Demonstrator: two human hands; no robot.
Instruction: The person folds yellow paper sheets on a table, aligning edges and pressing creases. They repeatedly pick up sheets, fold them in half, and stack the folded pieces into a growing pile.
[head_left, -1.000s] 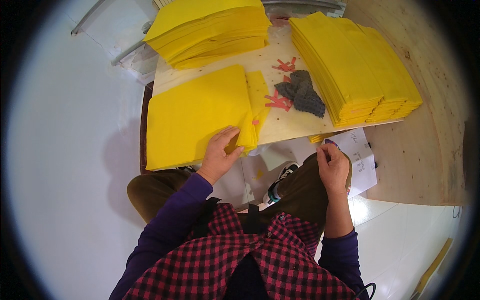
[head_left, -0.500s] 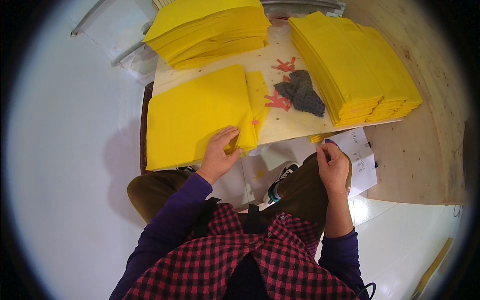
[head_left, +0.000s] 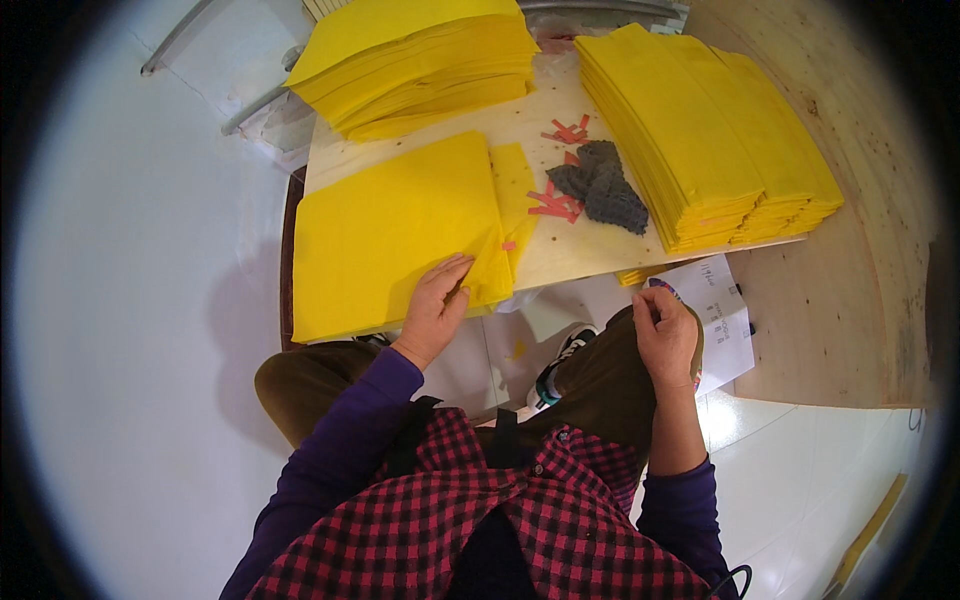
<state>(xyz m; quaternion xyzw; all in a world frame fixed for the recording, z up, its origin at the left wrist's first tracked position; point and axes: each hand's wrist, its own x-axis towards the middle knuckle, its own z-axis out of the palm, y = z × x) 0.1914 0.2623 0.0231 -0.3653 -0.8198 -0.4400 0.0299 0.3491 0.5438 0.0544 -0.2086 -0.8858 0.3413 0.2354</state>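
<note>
Near the front edge of the table lies a pile of yellow fabric-like sheets [head_left: 390, 230]. My left hand [head_left: 437, 312] rests on the pile's near right corner, its fingers extended along the top sheet and the thumb near them. A small pinkish-red strip [head_left: 509, 246] sits at the pile's right edge, just beyond my fingertips. My right hand [head_left: 667, 338] is over my right knee, fingers curled in and thumb beside the forefinger; whatever it may hold is hidden. Something with a colourful pattern [head_left: 661, 286] shows at that hand's edge.
A tall yellow stack [head_left: 420, 70] stands at the back left, and long folded yellow bundles [head_left: 700, 130] line the right. Between them lie a crumpled dark grey cloth [head_left: 605, 188] and loose red strips [head_left: 556, 203]. A white printed paper [head_left: 725, 325] hangs below the table at the right.
My left thumb has drawn in toward the fingers, and the lifted near right corner of the yellow sheets lies flatter. My right hand has stayed in place.
</note>
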